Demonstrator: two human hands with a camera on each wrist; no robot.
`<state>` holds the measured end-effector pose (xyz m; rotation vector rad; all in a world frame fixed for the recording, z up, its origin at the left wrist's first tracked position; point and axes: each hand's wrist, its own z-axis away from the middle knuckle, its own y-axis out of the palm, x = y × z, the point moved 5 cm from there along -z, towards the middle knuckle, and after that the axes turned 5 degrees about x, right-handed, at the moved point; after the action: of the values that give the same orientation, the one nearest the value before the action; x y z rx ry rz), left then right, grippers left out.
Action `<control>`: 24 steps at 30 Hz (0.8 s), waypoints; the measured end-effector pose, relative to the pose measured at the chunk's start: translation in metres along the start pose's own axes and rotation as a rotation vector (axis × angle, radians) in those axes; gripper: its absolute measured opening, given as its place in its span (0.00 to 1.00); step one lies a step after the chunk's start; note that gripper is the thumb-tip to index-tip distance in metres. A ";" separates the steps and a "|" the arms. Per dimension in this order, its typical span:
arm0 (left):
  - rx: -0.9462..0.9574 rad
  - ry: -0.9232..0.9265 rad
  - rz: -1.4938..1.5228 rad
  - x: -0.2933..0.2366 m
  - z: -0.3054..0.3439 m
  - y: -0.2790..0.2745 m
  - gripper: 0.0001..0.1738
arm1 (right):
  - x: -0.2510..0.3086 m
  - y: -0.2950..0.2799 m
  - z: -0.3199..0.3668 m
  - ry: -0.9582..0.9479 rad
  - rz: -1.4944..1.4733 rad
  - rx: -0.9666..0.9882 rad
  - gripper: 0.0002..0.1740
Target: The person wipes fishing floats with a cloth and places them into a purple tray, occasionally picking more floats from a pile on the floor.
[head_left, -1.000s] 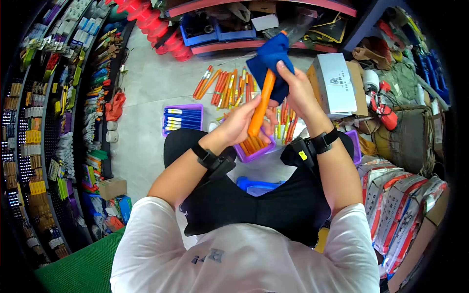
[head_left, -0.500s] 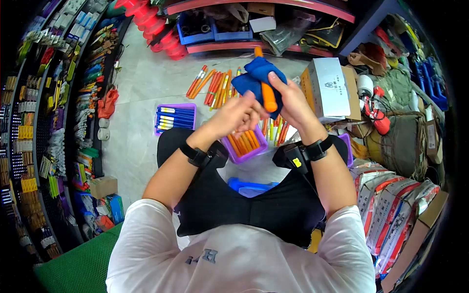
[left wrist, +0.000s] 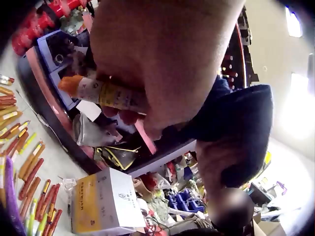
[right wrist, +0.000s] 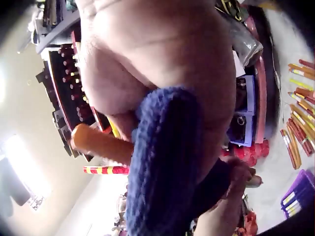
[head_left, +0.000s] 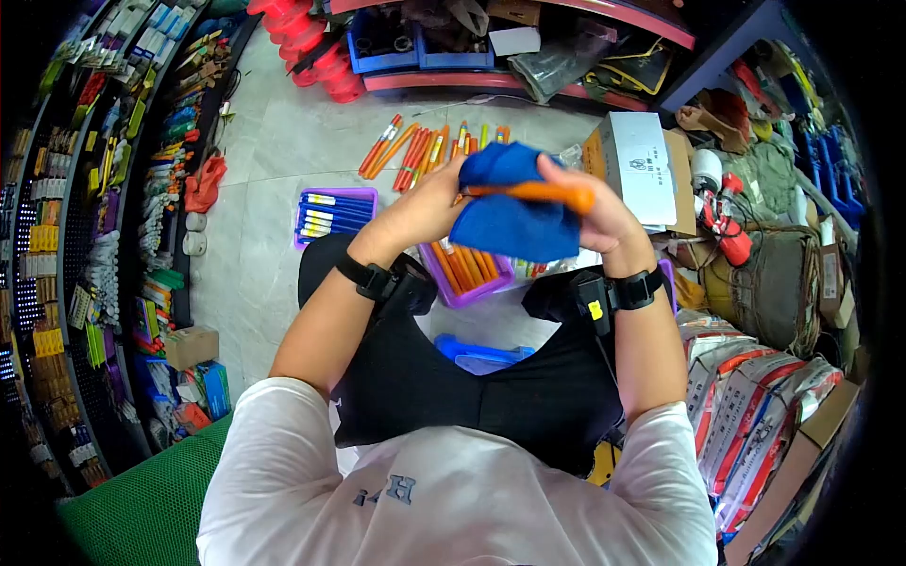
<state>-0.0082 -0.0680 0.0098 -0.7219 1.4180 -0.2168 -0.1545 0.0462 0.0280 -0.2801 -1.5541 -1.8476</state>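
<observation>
Both hands hold an orange stick (head_left: 543,191) level in front of the body, with a blue cloth (head_left: 517,236) wrapped about it. My left hand (head_left: 429,203) grips one end; in the left wrist view a label and orange tip show on the stick (left wrist: 115,96) beside the curled fingers. My right hand (head_left: 612,215) holds the cloth round the other part, thumb along the stick. That plain orange end pokes out of the cloth (right wrist: 165,162) in the right wrist view. Below, a purple basket (head_left: 462,302) contains similar orange sticks.
Red, orange and yellow sticks (head_left: 415,156) lie in rows on the floor. A second purple basket (head_left: 375,209) at left holds blue sticks with labels. At right stand a white and yellow box (head_left: 646,174) and stacked bags (head_left: 755,406). Stocked shelves (head_left: 113,217) line the left side.
The stick has turned from steeply slanted to nearly level. The left hand first came away from its near end, then took the far end. The cloth stayed in the right hand.
</observation>
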 end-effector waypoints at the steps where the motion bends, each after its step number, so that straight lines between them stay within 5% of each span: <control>1: -0.008 0.020 0.054 -0.001 0.000 0.002 0.22 | 0.001 -0.007 -0.002 -0.031 -0.096 -0.009 0.25; 3: -0.031 0.061 0.162 -0.006 -0.001 0.003 0.19 | 0.015 0.000 0.001 -0.217 -0.253 0.073 0.28; 5: -0.048 -0.175 0.201 -0.001 0.000 0.001 0.19 | 0.036 0.011 0.007 -0.453 -0.273 0.080 0.30; 9: -0.125 -0.225 0.264 0.000 -0.001 0.002 0.16 | 0.057 0.008 0.017 -0.815 -0.081 -0.212 0.30; 13: -0.126 -0.258 0.553 -0.007 -0.006 0.013 0.13 | 0.035 -0.003 -0.004 -0.777 0.246 -0.354 0.29; 17: -0.085 -0.242 0.444 -0.014 -0.008 0.021 0.11 | -0.003 0.014 -0.025 -0.426 0.684 -0.310 0.19; 20: -0.047 -0.302 0.464 -0.020 -0.005 0.025 0.14 | 0.006 0.019 -0.029 -0.681 0.821 -0.313 0.17; 24: 0.020 -0.353 0.424 -0.025 -0.004 0.028 0.15 | 0.035 0.007 -0.010 -0.735 0.671 -0.522 0.18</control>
<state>-0.0238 -0.0337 0.0142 -0.4030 1.1938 0.2182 -0.1735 0.0233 0.0507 -1.6488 -1.1179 -1.6119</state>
